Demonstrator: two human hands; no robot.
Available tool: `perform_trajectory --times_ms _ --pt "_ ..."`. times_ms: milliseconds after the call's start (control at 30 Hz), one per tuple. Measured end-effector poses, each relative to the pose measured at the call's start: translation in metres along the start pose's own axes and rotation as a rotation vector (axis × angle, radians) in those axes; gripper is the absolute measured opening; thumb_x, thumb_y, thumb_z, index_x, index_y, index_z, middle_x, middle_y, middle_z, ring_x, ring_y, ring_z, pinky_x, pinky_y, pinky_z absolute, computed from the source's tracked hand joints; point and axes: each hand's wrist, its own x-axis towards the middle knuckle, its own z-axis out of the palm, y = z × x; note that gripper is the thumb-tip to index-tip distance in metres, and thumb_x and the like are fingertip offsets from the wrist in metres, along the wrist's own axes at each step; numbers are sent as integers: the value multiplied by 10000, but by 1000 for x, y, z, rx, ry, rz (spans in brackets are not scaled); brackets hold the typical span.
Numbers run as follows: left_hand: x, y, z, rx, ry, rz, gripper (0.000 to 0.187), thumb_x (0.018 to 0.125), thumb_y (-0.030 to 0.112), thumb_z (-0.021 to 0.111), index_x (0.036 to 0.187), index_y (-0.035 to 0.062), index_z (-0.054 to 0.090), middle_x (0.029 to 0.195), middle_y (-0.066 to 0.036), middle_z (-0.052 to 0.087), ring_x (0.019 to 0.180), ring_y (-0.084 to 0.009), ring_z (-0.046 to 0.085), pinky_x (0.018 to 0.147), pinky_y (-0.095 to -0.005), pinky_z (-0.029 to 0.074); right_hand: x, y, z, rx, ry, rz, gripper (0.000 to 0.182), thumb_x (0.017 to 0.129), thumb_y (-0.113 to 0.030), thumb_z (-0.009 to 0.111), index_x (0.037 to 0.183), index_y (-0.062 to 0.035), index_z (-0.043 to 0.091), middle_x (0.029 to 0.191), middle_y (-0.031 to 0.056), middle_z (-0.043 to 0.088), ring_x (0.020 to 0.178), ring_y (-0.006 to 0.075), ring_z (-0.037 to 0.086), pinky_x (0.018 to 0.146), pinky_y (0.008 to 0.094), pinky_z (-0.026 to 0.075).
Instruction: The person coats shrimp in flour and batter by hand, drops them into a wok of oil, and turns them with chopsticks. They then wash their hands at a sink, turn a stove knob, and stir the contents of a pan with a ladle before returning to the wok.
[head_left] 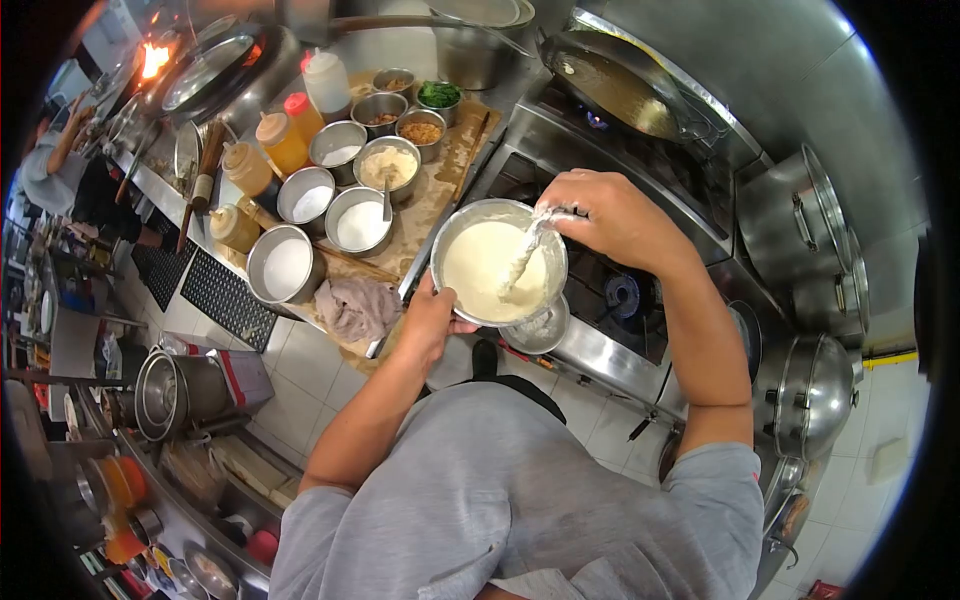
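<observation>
A metal bowl point(470, 262) of pale, creamy batter is in front of me, near the stove's front edge. My left hand point(430, 318) grips the bowl's lower left side, its fingers partly beneath it. At the upper right rim, my right hand point(590, 212) is closed around the handle of a batter-coated utensil point(522, 262). The utensil's lower end rests in the batter; its exact shape is hidden by the coating. Partly under the bowl shows a smaller metal bowl point(545, 330) with whitish residue.
Metal bowls of white powder point(282, 268), sauce bottles point(283, 140) and a crumpled cloth point(357, 308) stand on the left counter. A wok point(625, 90) with liquid sits over a lit burner. Large pots point(790, 210) are at right. Another person point(50, 165) works far left, near flames.
</observation>
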Motion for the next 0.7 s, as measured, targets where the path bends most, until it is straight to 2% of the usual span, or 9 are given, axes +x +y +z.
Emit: perform_trajectory --times_ms 67,200,267,367,433,533,700 --pt "-1 1 1 -7 2 10 519 825 43 384 1328 99 269 999 -141 576 669 -206 630 492 -265 536 10 9 3 37 -63 40 148 739 -112 614 854 -20 606 816 125 604 804 300 575 707 354 454" --pt "-3 -1 3 -13 -2 22 474 824 38 361 1293 73 306 1001 -140 572 666 -199 622 493 -267 531 22 73 86 -23 -135 94 185 737 -137 619 883 -23 608 896 145 611 870 307 581 744 382 457" --pt "-5 0 5 -11 -8 24 478 822 37 362 1295 74 304 998 -138 573 662 -196 621 491 -266 530 18 88 124 -145 -104 119 187 743 -115 599 908 -29 606 917 152 601 882 314 575 762 401 456" --pt "-8 5 6 -1 -16 32 487 821 36 362 1301 76 295 990 -137 575 657 -191 620 486 -260 527 21 92 136 -108 -79 119 172 744 -91 578 905 -36 600 905 151 591 887 329 566 762 413 454" --pt "-10 4 5 -3 -20 25 492 820 35 361 1306 77 290 988 -138 576 656 -189 621 486 -255 529 23 86 128 -104 -8 110 153 742 -99 585 881 -37 599 878 146 593 858 331 569 744 402 455" --pt "-6 0 3 3 -11 29 494 819 32 359 1307 74 289 984 -141 579 654 -185 624 486 -251 532 29 67 88 -62 -37 83 191 750 -131 569 919 -51 606 884 139 605 862 326 575 758 409 454" --pt "-2 1 0 -25 2 8 491 819 28 359 1304 66 289 967 -137 586 655 -183 626 488 -254 536 25 24 29 -25 72 -62 140 738 -62 593 867 -6 596 818 130 592 781 309 573 705 362 461"
